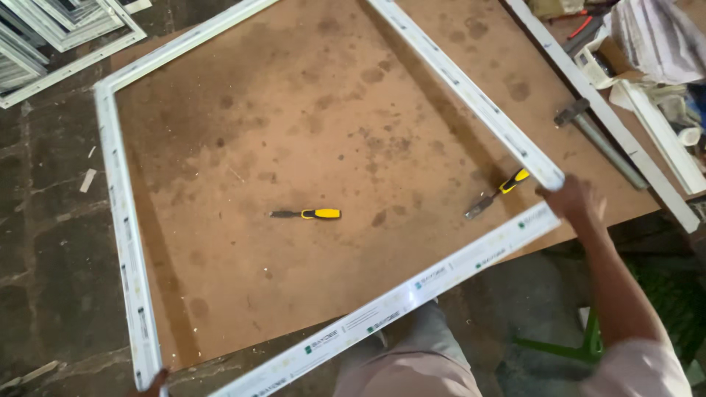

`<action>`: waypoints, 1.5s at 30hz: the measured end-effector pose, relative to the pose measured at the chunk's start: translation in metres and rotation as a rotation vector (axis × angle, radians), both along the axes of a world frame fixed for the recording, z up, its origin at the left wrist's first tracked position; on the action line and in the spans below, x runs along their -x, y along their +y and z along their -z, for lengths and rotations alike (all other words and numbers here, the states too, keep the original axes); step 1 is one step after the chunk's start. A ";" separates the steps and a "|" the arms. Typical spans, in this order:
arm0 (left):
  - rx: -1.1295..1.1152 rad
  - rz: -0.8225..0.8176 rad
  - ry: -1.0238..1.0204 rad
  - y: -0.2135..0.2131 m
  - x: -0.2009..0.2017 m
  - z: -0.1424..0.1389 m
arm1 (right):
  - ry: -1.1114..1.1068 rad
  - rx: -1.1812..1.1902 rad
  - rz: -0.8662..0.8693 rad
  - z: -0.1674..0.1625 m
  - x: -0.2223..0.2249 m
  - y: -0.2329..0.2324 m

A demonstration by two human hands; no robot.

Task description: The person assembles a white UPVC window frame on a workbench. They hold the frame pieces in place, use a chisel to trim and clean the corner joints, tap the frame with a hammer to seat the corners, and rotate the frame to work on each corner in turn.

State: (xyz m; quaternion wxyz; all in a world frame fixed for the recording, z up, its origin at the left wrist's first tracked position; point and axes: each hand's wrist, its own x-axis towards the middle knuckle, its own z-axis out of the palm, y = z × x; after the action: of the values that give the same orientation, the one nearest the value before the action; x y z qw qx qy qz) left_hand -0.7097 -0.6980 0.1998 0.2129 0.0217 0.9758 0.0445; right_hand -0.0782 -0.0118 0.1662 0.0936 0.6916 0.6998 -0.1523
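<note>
We see a large white window frame (125, 220) held over a brown, stained worktable (309, 110), gripped at two corners. The right hand (572, 197) clasps the frame's corner on its own side, fingers wrapped over the joint where two bars meet, with the forearm running down and away toward the lower right edge of view. The left hand (154, 382) is only a sliver at the bottom edge, touching the frame's other near corner; we cannot tell whether its fingers are closed around the bar or merely pressed against it.

Just beside the right hand, inside the frame, lies a yellow-and-black handled chisel (494, 195), its handle nearly under the corner that the hand grips. A second yellow-handled chisel (307, 214) lies on the tabletop well away from both hands, roughly between them and a little beyond, inside the frame's opening.

Beyond the right hand, outside the frame, a long white profile strip (610, 121) lies along the table edge, with a grey metal tool (599, 140) next to it. Farther out past that hand sits a heap of striped cloth (654, 37). Far beyond the left hand, more white frames (59, 37) are stacked on the dark floor
</note>
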 end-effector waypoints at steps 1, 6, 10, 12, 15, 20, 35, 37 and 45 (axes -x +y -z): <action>-0.003 0.034 0.025 0.001 0.014 -0.002 | -0.015 -0.031 -0.011 0.004 -0.012 -0.022; -0.128 0.178 0.192 0.043 0.124 -0.021 | -0.074 -0.057 0.123 0.036 -0.056 -0.147; -0.408 0.289 0.401 0.153 0.197 -0.016 | -0.277 0.247 -0.134 0.071 -0.046 -0.254; -0.665 0.288 0.567 0.193 0.173 0.020 | -0.451 0.064 -0.831 0.082 -0.017 -0.315; -0.861 0.012 0.718 0.174 0.029 0.112 | 0.065 0.413 0.114 0.110 0.085 -0.404; -0.902 -0.636 -0.161 0.075 -0.153 0.186 | 1.006 1.035 0.236 0.121 0.224 -0.513; -0.820 -0.560 -0.210 -0.118 -0.048 0.119 | 1.849 0.542 0.663 0.084 0.237 -0.245; -0.791 -0.511 -0.178 -0.124 -0.029 0.106 | 1.834 0.568 0.660 0.094 0.234 -0.271; -0.792 -0.334 -0.159 -0.096 0.038 0.094 | 1.833 0.562 0.803 0.103 0.202 -0.334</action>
State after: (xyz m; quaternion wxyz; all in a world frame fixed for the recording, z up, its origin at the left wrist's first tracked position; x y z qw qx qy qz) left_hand -0.7475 -0.7936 0.1053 0.2523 -0.0597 0.8541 0.4509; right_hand -0.2805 -0.3455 0.0627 -0.3742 0.4459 0.1602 -0.7972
